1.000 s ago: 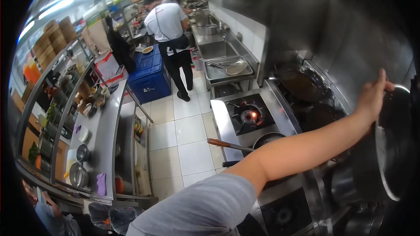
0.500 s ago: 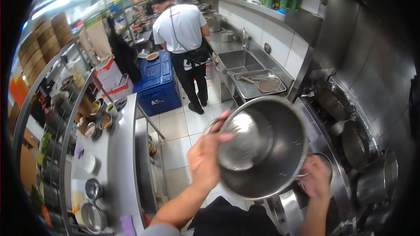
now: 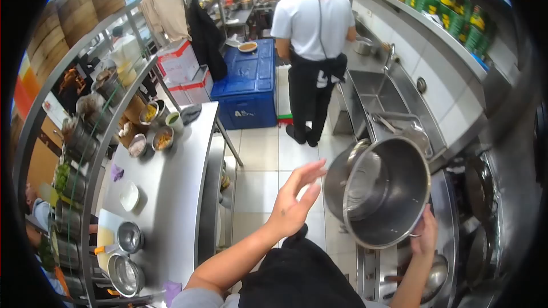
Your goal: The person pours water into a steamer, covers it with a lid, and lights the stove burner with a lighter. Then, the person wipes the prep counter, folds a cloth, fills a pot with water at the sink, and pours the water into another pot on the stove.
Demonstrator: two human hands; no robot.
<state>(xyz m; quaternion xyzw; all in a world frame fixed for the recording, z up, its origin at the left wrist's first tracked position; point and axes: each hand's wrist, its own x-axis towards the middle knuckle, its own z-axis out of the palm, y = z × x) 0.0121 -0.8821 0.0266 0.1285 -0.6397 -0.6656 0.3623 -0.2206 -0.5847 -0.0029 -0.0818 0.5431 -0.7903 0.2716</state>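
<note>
A large steel pot [image 3: 379,188] is tilted with its open mouth toward the camera, and a wet sheen shows inside it. My right hand [image 3: 424,232] grips the pot at its lower right rim, by the handle there. Left of the pot, my left hand [image 3: 297,197] is in the air, fingers apart, holding nothing. Another loop handle stands at the pot's upper left, a little away from my left fingertips. Below my right hand lies a round metal pan [image 3: 436,278], partly hidden by my forearm.
A person [image 3: 314,34] stands ahead, back turned, between a blue chest [image 3: 245,88] and a steel sink [image 3: 377,94]. On the left, a steel counter [image 3: 177,194] holds bowls. Dark woks [image 3: 479,188] are at the right. Cans [image 3: 436,0] line a shelf.
The arm first reached to the far right; then both hands held the pot. Now my left hand has let go, while the pot has moved slightly right. The view has turned.
</note>
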